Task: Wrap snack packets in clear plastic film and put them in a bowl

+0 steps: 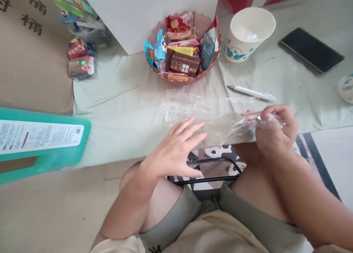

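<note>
My right hand is closed on the bunched end of a clear plastic bag near the front edge of the cloth-covered table. The rest of the bag spreads leftward over the cloth, thin and crinkled. My left hand is beside the bag's lower left part, fingers spread, with nothing in it. Beyond the bag, a pink scalloped bowl is filled with several wrapped snacks. A white pen lies just past my right hand.
A paper cup stands right of the bowl, with a dark phone farther right. More packaged snacks sit at the left by a cardboard box. A green container with a white label is at the left edge.
</note>
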{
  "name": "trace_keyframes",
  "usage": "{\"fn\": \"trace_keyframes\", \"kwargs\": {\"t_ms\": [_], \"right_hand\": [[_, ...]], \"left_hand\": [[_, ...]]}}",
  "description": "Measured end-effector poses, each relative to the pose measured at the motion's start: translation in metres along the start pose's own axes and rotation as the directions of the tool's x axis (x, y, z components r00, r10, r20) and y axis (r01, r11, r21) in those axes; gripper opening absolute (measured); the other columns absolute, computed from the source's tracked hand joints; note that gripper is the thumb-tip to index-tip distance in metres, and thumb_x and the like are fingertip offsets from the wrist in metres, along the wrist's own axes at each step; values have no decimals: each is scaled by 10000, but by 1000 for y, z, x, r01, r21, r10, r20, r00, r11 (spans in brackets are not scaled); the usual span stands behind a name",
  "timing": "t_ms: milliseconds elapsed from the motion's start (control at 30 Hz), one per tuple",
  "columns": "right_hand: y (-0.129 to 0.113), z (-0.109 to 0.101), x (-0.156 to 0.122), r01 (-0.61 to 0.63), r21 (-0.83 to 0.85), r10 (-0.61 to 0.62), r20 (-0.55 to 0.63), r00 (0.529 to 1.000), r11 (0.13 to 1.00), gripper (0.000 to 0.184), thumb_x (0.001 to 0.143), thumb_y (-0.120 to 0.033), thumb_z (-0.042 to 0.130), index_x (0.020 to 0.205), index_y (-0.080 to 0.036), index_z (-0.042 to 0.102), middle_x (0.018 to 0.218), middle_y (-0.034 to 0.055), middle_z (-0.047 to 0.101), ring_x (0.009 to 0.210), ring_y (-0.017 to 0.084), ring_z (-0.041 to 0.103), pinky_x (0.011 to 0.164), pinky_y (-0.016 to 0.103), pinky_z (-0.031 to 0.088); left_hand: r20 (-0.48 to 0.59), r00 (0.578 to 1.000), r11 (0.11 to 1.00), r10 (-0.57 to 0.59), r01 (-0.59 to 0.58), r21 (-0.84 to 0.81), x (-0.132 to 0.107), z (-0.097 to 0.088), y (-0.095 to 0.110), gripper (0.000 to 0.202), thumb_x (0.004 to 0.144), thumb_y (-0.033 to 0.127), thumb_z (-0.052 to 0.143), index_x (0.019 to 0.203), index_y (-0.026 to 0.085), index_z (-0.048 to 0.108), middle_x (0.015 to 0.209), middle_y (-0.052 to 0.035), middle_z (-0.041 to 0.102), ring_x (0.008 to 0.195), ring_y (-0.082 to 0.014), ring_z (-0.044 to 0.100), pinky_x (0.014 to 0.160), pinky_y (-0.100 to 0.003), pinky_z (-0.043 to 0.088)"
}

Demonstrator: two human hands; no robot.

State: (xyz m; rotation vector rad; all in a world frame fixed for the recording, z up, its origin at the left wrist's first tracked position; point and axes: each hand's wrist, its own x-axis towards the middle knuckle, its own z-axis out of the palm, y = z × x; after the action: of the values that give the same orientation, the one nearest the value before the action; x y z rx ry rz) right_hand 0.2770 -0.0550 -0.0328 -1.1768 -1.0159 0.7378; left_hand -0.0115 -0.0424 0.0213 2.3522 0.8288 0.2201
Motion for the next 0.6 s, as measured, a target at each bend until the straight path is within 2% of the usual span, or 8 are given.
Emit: {"fn": "trace_keyframes", "kwargs": {"t_ms": [100,167,233,333,367,400,500,600], "right_hand": [[9,5,9,53,112,-43,-93,995,992,122,834,-297,750,832,-234,646,647,-37,705,651,191,751,664,330,582],[13,4,15,71,161,-52,-120,991,984,169,819,-332,771,833,-237,631,623,-68,644,580,169,720,617,313,577],[15,2,18,75,183,-55,-113,992,980,207,837,-370,776,865,-244,615,633,-90,610,563,149,714,694,322,605],[14,2,15,56,133,-47,-71,996,990,198,923,-397,706,904,-250,575,645,-95,631,656,146,757,940,359,580],[13,3,14,44,111,-36,-70,997,993,191,938,-394,684,904,-250,563,641,-94,635,680,151,765,967,372,567],[13,3,14,29,98,-20,-87,996,995,187,944,-391,667,902,-249,553,638,-91,633,689,159,766,949,383,570],[14,4,16,17,135,6,-168,986,991,204,928,-409,663,896,-250,540,617,-93,586,596,169,726,749,372,595],[13,2,19,45,194,-12,-171,985,980,252,909,-457,685,889,-255,537,656,-91,560,555,160,707,629,337,575]], "left_hand": [[76,996,986,-45,32,163,-3,17,5,852,745,234,827,1531,229,497,1683,-186,368,1589,-465,255,1236,-707,320],[0,1000,981,-21,20,195,-2,19,-2,621,834,150,712,1438,224,591,1639,-165,451,1566,-417,342,1219,-643,397],[-148,989,987,24,1,161,0,16,-11,297,914,125,600,1177,188,722,1446,-137,655,1446,-337,541,1145,-524,518],[-320,945,997,71,-60,45,5,9,-18,167,950,176,571,897,190,728,1082,-73,796,1178,-248,724,1028,-425,599],[-300,951,997,79,-72,35,7,8,-17,115,926,243,635,949,192,736,1110,-80,792,1206,-271,710,1060,-462,583],[-245,966,996,82,-71,53,9,8,-15,224,876,315,715,1061,190,739,1215,-106,768,1287,-320,665,1112,-526,544],[-20,999,979,39,-35,202,12,15,-9,714,742,341,866,1400,200,627,1559,-179,549,1510,-451,423,1203,-690,391],[-47,998,968,50,-37,248,14,24,-10,387,892,195,714,1277,235,705,1498,-130,622,1470,-373,507,1192,-637,429]]}}
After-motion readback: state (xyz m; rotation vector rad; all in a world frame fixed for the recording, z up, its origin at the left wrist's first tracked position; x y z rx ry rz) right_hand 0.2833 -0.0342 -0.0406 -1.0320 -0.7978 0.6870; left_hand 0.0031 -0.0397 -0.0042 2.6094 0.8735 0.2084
